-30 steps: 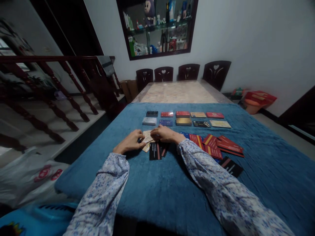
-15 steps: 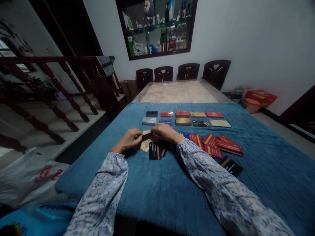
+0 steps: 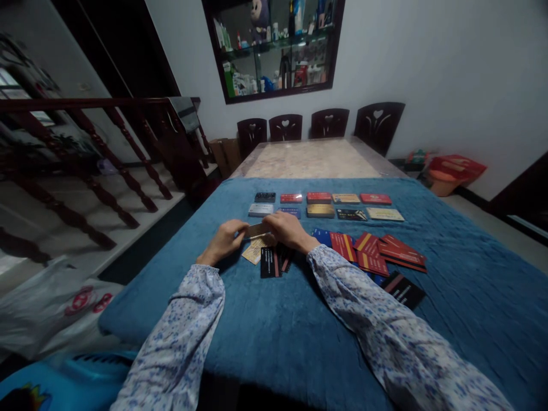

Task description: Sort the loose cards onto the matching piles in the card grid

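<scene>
A person's two hands met over a blue cloth (image 3: 257, 319), with a held card (image 3: 257, 230) between them; whether it was one card or a thin stack could not be told. Its long axis ran from side to side, from the left hand (image 3: 223, 242) to the right hand (image 3: 289, 230), the right end angled slightly away from the person. It was tipped up steeply, showing as a narrow strip. The left thumb and fingers were pinched narrow at its left end; the right fingers were closed about its right end.

Just below it, a cream card (image 3: 254, 252) lay diagonally on the cloth. Beside that, a black card (image 3: 268, 264) lay with its long axis pointing away from the person, its stripe along the right-hand side. Loose red cards (image 3: 372, 264) fanned at various angles near the right forearm. Beyond the hands, card stacks (image 3: 320, 211) stood in two rows, long sides running left to right.
</scene>
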Demonstrator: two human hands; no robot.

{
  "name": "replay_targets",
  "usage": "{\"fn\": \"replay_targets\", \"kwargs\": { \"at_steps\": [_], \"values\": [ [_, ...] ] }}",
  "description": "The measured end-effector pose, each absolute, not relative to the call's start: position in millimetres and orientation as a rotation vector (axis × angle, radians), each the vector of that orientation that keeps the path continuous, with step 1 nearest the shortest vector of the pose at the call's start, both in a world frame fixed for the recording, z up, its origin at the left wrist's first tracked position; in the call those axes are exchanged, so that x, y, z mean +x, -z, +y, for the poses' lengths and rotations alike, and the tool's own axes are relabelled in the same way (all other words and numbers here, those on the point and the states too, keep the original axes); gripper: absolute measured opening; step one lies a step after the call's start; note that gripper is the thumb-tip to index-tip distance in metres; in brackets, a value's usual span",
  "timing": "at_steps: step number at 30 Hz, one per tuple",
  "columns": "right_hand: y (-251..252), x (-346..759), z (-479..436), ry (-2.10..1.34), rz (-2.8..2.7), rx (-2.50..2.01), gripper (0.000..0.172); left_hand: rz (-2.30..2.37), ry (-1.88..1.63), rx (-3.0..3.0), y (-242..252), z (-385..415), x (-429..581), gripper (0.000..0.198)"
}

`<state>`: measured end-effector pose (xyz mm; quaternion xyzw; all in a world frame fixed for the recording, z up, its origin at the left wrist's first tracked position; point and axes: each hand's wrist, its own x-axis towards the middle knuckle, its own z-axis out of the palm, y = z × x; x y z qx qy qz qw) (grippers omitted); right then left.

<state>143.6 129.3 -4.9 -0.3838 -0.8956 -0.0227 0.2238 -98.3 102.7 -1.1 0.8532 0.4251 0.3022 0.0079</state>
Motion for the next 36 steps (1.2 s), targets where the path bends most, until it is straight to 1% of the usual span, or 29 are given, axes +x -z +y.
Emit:
{"fn": "replay_targets", "kwargs": {
  "at_steps": [2,7,10,16,20,26,32,36],
  "values": [
    [5.1,143.5,129.2,0.053,-2.459,-1.042,0.019,1.334,-0.956,2.607,3.9,104.0,-97.3,0.022],
    [6.1,140.9,127.5,0.008,-2.417,-1.097,0.028,1.359,-0.935,2.492,6.0,103.5,-93.4,0.026],
    [7.5,139.5,126.3,-0.002,-2.433,-1.14,0.027,1.373,-0.874,2.492,3.4,101.7,-91.9,0.026],
    [9.6,140.4,126.0,-0.048,-2.451,-1.184,0.029,1.403,-0.715,2.5,1.1,99.7,-90.3,0.041],
    [14.3,141.1,129.6,-0.079,-2.477,-1.165,0.032,1.405,-0.668,2.499,4.9,101.4,-90.4,0.043],
    [21.5,142.5,133.7,-0.114,-2.531,-1.033,0.04,1.446,-0.693,2.51,13.1,106.7,-94.2,0.045],
    [19.7,145.4,133.5,-0.155,-2.564,-0.989,0.042,1.451,-0.698,2.509,12.7,105.9,-95.4,0.049],
    [19.6,145.2,135.2,-0.152,-2.584,-1.017,0.04,1.455,-0.672,2.5,11.6,106.7,-96.4,0.049]
  ]
}}
